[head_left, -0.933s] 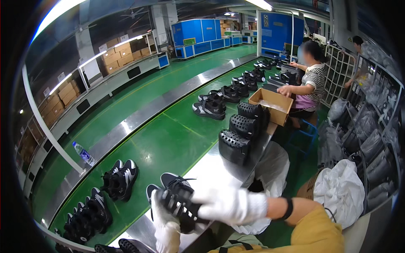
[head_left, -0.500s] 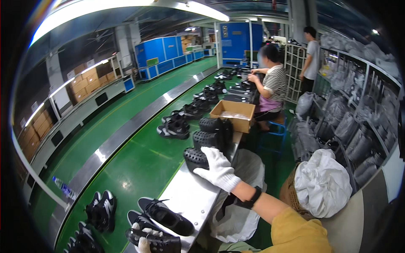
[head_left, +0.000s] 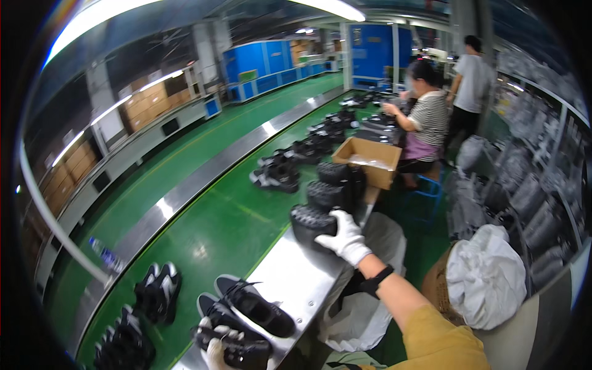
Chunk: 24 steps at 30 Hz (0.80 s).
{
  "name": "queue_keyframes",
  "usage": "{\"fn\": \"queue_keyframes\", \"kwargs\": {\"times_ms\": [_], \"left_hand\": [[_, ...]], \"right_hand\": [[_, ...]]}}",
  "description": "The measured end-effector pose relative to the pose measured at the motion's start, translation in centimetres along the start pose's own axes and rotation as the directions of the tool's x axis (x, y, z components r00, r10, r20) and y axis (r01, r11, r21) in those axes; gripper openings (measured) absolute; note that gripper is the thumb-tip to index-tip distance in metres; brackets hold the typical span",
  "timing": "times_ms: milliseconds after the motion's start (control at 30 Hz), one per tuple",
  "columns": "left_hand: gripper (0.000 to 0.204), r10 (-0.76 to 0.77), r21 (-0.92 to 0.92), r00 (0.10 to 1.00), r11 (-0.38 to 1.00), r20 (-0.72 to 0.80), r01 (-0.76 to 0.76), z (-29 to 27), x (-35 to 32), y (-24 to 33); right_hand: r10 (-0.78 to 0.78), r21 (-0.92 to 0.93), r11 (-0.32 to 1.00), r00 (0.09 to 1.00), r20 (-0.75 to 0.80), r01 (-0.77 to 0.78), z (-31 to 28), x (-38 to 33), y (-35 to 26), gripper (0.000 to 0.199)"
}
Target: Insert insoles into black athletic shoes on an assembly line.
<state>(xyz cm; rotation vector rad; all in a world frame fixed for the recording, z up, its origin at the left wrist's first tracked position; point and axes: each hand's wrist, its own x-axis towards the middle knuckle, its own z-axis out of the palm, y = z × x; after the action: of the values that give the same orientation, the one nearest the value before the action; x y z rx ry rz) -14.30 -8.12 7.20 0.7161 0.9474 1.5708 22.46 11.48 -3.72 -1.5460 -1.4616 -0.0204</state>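
Note:
My left hand [head_left: 214,353], in a white glove, is closed on a black perforated clog [head_left: 251,354] at the lower edge; part of this hand is hidden. Beside it on the steel-topped bench lies a pair of black lace-up sneakers, one shoe [head_left: 262,311] in front of its mate [head_left: 217,313]. Further along the bench my right hand [head_left: 350,240], gloved too, has thumb and fingers round the near end of another black clog [head_left: 310,223] with a holed upper. More such dark clogs [head_left: 325,196] stand just behind it in a row.
Behind the clogs is an open cardboard box [head_left: 379,175] with clear plastic in it. Pairs of sneakers [head_left: 275,171] line the green conveyor [head_left: 203,231]. A striped-shirted co-worker [head_left: 430,114] sits beyond; another person [head_left: 472,77] stands. A white sack [head_left: 486,277] fills a basket at right.
The whole scene has shifted rightward in view. My right hand has gone from lying over the clog's upper to gripping its near end. My left hand still holds its clog.

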Motion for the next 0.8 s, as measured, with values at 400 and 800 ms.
{"fn": "queue_keyframes", "kwargs": {"times_ms": [400, 800], "left_hand": [[0.076, 0.146, -0.200, 0.989, 0.969, -0.014, -0.146, -2.3, 1.2, -0.7], [0.068, 0.096, -0.186, 0.989, 0.976, -0.110, -0.116, -2.3, 0.0, 0.1]], "right_hand": [[0.016, 0.548, 0.836, 0.997, -0.074, 0.028, -3.8, 0.9, -7.1, 0.082], [0.031, -0.250, 0.968, 0.977, 0.211, 0.024, 0.2, -8.6, -7.0, 0.104]]}}
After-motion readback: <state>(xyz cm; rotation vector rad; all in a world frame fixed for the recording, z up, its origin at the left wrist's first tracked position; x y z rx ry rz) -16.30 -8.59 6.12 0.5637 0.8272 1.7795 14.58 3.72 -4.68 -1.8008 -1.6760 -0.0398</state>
